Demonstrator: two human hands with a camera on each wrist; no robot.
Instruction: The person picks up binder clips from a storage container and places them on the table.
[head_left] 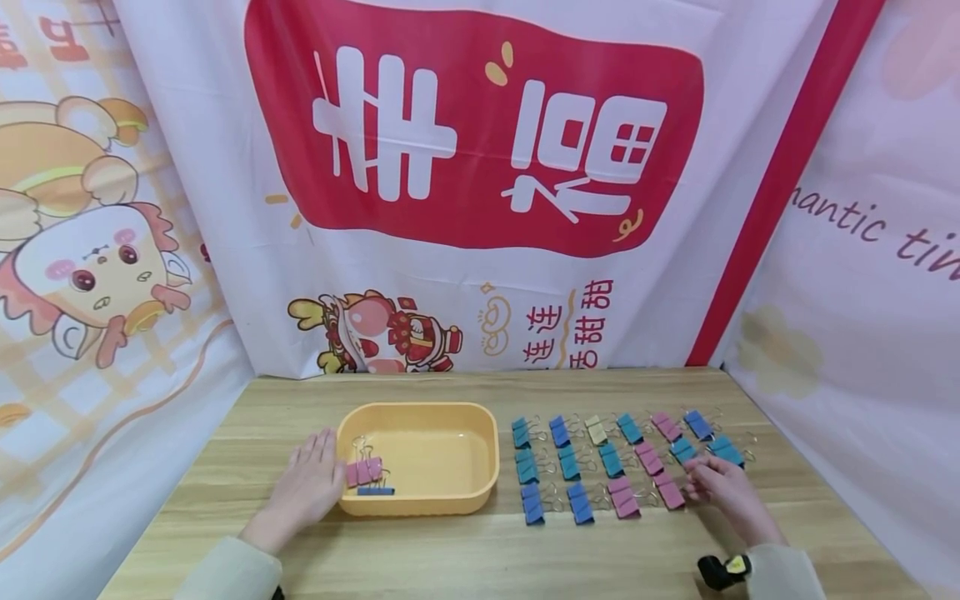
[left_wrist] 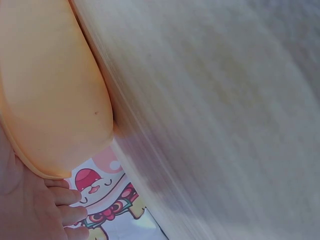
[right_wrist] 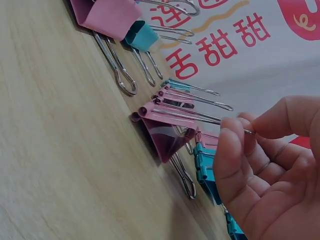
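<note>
My left hand [head_left: 306,482] lies with straight fingers against the left side of a yellow plastic tray [head_left: 420,506]. In the left wrist view its fingers [left_wrist: 70,215] reach past the tray's rim. Inside the tray, at the left end, are a pink binder clip [head_left: 365,472] and a blue binder clip [head_left: 376,492]. My right hand [head_left: 723,487] is at the front right end of the rows of clips. Thumb and forefinger pinch the wire handle of a pink binder clip [right_wrist: 167,140], whose body stands tilted on the table.
Three rows of blue, teal, pink and yellow binder clips lie right of the tray, including a yellow one [head_left: 596,430] and a teal one [head_left: 725,451]. Printed cloth [head_left: 480,317] hangs behind the wooden table [head_left: 450,558] and on both sides.
</note>
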